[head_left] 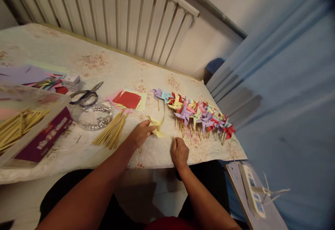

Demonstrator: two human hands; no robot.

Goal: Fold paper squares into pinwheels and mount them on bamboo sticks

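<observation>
In my left hand [142, 133] is a yellow paper pinwheel [157, 127], pinched at its left side with its blades curling outward. My right hand [180, 152] is closed just to the right of it, near the table's front edge. A small tip of a thin wooden stick [173, 138] pokes out above its fingers; most of the stick is hidden. Finished pinwheels [195, 115] in several colours stand bunched on sticks to the right. Left of my left hand lie a fan of wooden sticks [112, 130] and a stack of coloured paper squares topped by red [128, 99].
A round clear dish [91, 116] of shiny metal pins stands left of the sticks, with scissors [87, 95] behind it. Further left are a plastic box [54, 106] of sticks and paper scraps [45, 83]. A power strip [252, 191] lies lower right, beside a blue curtain [274, 118].
</observation>
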